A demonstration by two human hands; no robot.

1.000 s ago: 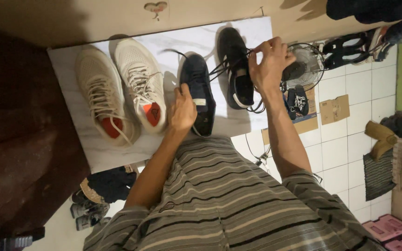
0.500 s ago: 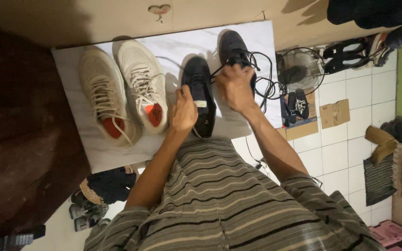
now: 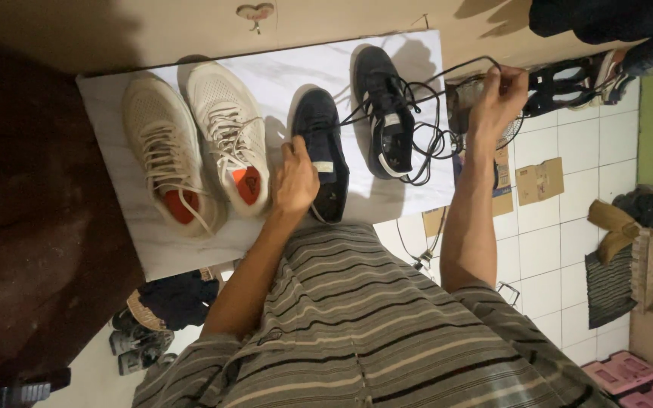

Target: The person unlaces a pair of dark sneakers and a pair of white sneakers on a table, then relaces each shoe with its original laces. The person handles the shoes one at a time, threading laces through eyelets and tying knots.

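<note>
Two black sneakers lie on a white marbled board (image 3: 289, 72). My left hand (image 3: 295, 177) grips the side of the nearer black sneaker (image 3: 320, 143), which has no lace showing. My right hand (image 3: 496, 98) is off to the right beyond the board's edge, pinching a black shoelace (image 3: 417, 91) that runs in a long loop back to the shoes. The second black sneaker (image 3: 383, 113) lies further right with loose loops of lace piled beside it.
Two beige sneakers with orange insoles (image 3: 190, 155) lie on the board's left half. A dark brown surface (image 3: 32, 227) is at far left. White floor tiles (image 3: 553, 249), cardboard scraps (image 3: 540, 180), black sandals (image 3: 568, 83) and cloths are at right.
My right hand has moved from the nearer black sneaker out to the right, drawing the black lace out long. My left hand stays on the nearer sneaker.
</note>
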